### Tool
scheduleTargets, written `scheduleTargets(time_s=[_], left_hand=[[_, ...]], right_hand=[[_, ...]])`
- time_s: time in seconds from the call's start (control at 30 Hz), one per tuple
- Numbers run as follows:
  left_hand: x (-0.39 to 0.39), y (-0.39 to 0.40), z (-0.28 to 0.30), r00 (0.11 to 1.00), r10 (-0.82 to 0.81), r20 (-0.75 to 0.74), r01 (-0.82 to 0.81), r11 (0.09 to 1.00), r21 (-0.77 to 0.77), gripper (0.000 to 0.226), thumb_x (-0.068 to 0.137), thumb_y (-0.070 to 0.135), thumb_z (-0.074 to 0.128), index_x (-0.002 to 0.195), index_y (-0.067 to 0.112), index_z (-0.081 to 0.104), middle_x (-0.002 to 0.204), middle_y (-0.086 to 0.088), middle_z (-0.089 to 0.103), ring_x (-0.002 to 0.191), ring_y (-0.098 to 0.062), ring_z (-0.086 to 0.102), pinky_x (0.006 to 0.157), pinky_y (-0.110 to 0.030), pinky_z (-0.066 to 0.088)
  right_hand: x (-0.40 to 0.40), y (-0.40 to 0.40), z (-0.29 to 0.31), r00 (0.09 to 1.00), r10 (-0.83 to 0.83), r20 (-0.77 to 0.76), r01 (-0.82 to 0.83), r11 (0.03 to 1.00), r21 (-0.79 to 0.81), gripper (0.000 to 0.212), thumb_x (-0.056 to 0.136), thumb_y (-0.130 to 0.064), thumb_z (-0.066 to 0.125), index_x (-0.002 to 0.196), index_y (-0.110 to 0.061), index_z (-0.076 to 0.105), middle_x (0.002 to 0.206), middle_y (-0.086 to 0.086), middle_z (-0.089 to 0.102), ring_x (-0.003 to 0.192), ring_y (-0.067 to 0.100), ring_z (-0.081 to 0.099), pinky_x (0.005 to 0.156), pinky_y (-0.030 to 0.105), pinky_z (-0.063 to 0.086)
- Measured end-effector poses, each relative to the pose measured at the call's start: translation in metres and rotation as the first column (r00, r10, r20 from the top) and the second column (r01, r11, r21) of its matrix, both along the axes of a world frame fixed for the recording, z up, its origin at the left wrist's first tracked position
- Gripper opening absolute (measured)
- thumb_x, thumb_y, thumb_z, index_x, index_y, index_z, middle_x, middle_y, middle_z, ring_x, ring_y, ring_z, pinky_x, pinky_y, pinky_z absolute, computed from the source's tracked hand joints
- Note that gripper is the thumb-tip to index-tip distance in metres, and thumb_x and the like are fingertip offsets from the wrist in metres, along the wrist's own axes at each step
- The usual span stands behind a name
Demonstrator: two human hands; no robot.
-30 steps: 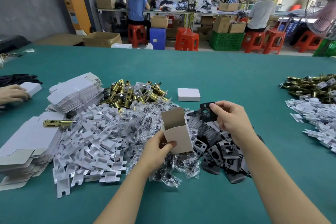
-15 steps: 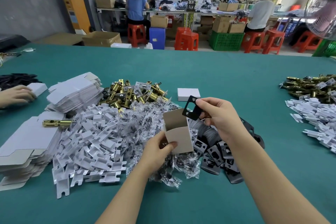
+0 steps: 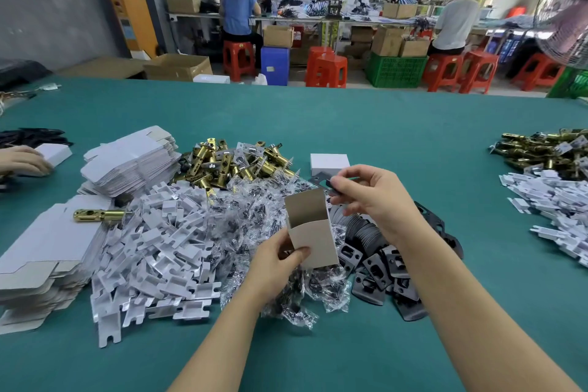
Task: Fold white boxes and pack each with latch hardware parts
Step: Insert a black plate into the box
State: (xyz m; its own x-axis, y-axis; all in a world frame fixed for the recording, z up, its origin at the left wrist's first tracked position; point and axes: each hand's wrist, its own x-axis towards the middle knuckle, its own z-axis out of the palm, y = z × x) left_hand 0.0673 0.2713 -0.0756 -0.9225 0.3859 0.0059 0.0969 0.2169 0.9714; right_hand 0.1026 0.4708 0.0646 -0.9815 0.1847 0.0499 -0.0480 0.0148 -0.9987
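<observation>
My left hand (image 3: 276, 261) grips an upright folded white box (image 3: 313, 231) by its lower part, open end up, above the parts piles. My right hand (image 3: 370, 197) pinches a black strike plate (image 3: 321, 180) just above and behind the box's open mouth. Under my hands lie a heap of black plates (image 3: 386, 267) and clear bags of screws (image 3: 254, 216). Brass latch bolts (image 3: 229, 165) are piled behind, white plastic inserts (image 3: 152, 251) to the left.
Flat white box blanks are stacked at left (image 3: 127, 162) and near left (image 3: 38, 258); a lone brass latch (image 3: 98, 215) lies on them. A closed white box (image 3: 329, 161) sits behind my hands. Another person's hand (image 3: 22, 161) rests at far left. More latches and inserts lie at right (image 3: 547, 169).
My right hand lifted a black plate out of the heap and carried it left to just above the box's open mouth. The left hand has kept the box nearly still.
</observation>
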Motion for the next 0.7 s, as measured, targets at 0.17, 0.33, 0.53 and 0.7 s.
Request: scheduleTargets(time_s=[0.17, 0.33, 0.53, 0.7], left_hand=[[0.001, 0.001, 0.001, 1.000, 0.008, 0.002, -0.008, 1.000, 0.019, 0.032, 0.091, 0.025, 0.075, 0.113, 0.047, 0.066, 0.108, 0.022, 0.074, 0.098, 0.002, 0.069, 0.085, -0.027, 0.056], [0.003, 0.001, 0.002, 1.000, 0.001, 0.003, -0.001, 1.000, 0.026, 0.033, 0.091, 0.026, 0.075, 0.114, 0.047, 0.066, 0.109, 0.022, 0.074, 0.099, 0.002, 0.069, 0.086, -0.028, 0.056], [0.007, 0.000, 0.005, 1.000, -0.007, -0.010, 0.007, 0.999, 0.048, 0.038, 0.091, 0.023, 0.076, 0.110, 0.055, 0.067, 0.110, 0.020, 0.074, 0.101, 0.000, 0.069, 0.083, -0.021, 0.055], [0.009, 0.000, 0.008, 0.999, -0.005, -0.035, 0.007, 0.999, 0.045, 0.042, 0.090, 0.024, 0.078, 0.107, 0.061, 0.067, 0.108, 0.021, 0.074, 0.100, 0.001, 0.069, 0.082, -0.019, 0.054]], right_hand=[[0.000, 0.005, -0.003, 1.000, 0.020, -0.018, -0.016, 0.983, 0.185, 0.025, 0.092, -0.005, 0.073, 0.103, -0.019, 0.056, 0.093, 0.018, 0.076, 0.080, 0.041, 0.074, 0.058, 0.032, 0.057], [0.002, 0.004, 0.001, 0.997, 0.039, -0.060, -0.012, 0.921, 0.390, 0.023, 0.094, 0.001, 0.068, 0.098, -0.021, 0.062, 0.087, -0.001, 0.079, 0.067, 0.017, 0.072, 0.063, 0.029, 0.057], [0.006, -0.002, 0.012, 0.986, 0.076, -0.147, 0.026, 0.807, 0.590, 0.023, 0.089, -0.011, 0.077, 0.085, -0.033, 0.073, 0.078, -0.023, 0.074, 0.065, -0.007, 0.062, 0.064, 0.006, 0.043], [0.005, -0.009, 0.018, 0.977, 0.185, -0.109, -0.014, 0.559, 0.829, 0.019, 0.094, -0.011, 0.071, 0.106, -0.022, 0.081, 0.076, -0.028, 0.063, 0.074, -0.008, 0.056, 0.068, 0.007, 0.040]])
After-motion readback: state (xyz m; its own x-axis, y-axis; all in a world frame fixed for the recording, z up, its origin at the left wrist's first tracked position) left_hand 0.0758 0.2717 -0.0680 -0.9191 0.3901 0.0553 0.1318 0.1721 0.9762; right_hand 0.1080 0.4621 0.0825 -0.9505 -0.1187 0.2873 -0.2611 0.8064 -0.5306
